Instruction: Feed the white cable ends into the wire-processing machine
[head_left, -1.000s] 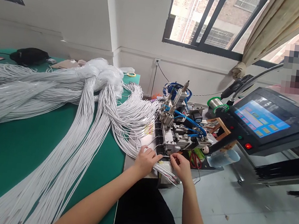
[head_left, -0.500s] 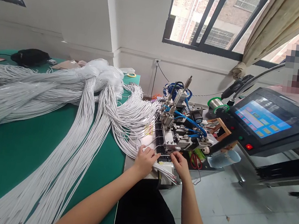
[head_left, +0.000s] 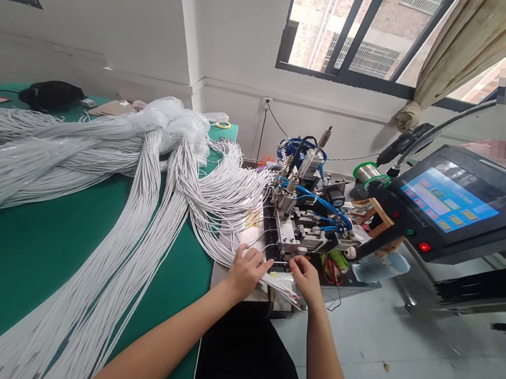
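Observation:
My left hand (head_left: 247,270) rests on a fan of thin white wires (head_left: 214,203) at the front of a small pneumatic machine (head_left: 301,220), fingers curled and pinching wire ends. My right hand (head_left: 307,277) is just to its right, fingers pinched on a wire end held at the machine's metal jaw. Both hands sit close together at the front edge of the machine's grey base plate (head_left: 225,266). The wire tips under the fingers are too small to make out clearly.
Long bundles of white wire (head_left: 94,207) cover the green table (head_left: 18,259). A touch-screen control panel (head_left: 452,201) stands on the right, with a solder spool (head_left: 368,174) behind the machine. Red-handled scissors (head_left: 331,270) lie by my right hand. A black bag (head_left: 50,94) sits far left.
Both hands have shifted slightly forward towards the machine's jaw, still pinching the wires. The view has tilted a little.

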`<act>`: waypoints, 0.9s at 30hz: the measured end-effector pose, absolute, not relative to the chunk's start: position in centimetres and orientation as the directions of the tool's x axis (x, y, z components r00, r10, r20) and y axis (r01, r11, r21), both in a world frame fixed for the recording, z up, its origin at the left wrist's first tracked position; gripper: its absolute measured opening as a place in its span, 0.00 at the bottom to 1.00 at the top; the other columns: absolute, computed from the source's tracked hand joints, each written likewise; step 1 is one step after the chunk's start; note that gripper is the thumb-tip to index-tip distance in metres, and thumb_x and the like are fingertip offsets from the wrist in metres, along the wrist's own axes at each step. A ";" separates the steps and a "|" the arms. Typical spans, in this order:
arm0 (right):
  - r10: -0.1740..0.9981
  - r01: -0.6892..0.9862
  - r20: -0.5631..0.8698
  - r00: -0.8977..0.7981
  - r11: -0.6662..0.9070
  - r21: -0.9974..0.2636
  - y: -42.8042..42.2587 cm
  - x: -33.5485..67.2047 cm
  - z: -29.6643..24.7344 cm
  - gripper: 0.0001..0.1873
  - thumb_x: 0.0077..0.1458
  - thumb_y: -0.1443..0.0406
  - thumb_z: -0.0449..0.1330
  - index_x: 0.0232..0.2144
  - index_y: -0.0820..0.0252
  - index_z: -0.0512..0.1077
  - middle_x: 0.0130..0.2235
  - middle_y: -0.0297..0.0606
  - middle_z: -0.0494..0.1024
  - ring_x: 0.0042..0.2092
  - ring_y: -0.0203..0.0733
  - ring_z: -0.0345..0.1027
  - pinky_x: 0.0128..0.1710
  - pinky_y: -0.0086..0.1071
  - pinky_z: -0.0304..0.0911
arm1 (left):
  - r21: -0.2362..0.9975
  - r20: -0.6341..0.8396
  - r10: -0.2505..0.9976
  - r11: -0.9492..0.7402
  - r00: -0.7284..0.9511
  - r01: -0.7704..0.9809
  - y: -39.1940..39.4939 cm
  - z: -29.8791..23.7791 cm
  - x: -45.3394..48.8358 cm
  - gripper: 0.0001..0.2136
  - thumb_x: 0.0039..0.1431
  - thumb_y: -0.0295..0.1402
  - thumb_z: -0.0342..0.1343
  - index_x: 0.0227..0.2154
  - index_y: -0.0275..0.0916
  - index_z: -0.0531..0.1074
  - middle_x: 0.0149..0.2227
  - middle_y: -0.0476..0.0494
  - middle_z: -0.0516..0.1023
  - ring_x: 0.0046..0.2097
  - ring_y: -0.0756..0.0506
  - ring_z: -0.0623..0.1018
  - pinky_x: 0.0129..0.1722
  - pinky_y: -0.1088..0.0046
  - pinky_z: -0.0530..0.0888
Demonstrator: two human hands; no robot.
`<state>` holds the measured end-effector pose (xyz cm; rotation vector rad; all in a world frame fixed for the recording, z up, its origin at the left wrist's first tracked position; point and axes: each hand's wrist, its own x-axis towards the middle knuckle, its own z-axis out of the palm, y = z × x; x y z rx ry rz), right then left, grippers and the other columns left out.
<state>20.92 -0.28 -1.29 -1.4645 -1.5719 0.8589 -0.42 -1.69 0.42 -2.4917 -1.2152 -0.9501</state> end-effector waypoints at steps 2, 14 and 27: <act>0.997 0.396 0.068 -0.027 0.073 -0.915 -0.1 20.9 -1.5 0.18 0.54 0.51 0.54 0.24 0.59 0.64 0.22 0.30 0.62 0.25 0.36 0.55 0.25 0.28 0.52 | 0.076 0.649 0.616 -0.637 0.447 0.767 -1.6 0.3 -0.4 0.12 0.63 0.26 0.47 0.42 0.43 0.74 0.28 0.47 0.70 0.36 0.47 0.69 0.49 0.61 0.58; 0.995 0.373 0.067 -0.075 0.091 -0.923 0.0 21.0 -1.7 0.19 0.56 0.50 0.53 0.24 0.58 0.62 0.23 0.29 0.59 0.26 0.35 0.52 0.26 0.28 0.51 | 0.067 0.621 0.650 -0.601 0.438 0.797 -1.8 0.5 -0.3 0.12 0.62 0.27 0.48 0.42 0.44 0.75 0.29 0.47 0.69 0.37 0.46 0.68 0.48 0.61 0.58; 0.991 0.354 0.126 -0.045 0.133 -0.926 0.2 20.9 -2.4 0.19 0.56 0.50 0.53 0.24 0.58 0.62 0.23 0.29 0.59 0.26 0.35 0.53 0.26 0.28 0.51 | 0.105 0.459 0.743 -0.590 0.487 0.801 -1.7 0.7 -0.3 0.19 0.53 0.21 0.49 0.46 0.44 0.71 0.34 0.45 0.71 0.40 0.44 0.68 0.49 0.58 0.57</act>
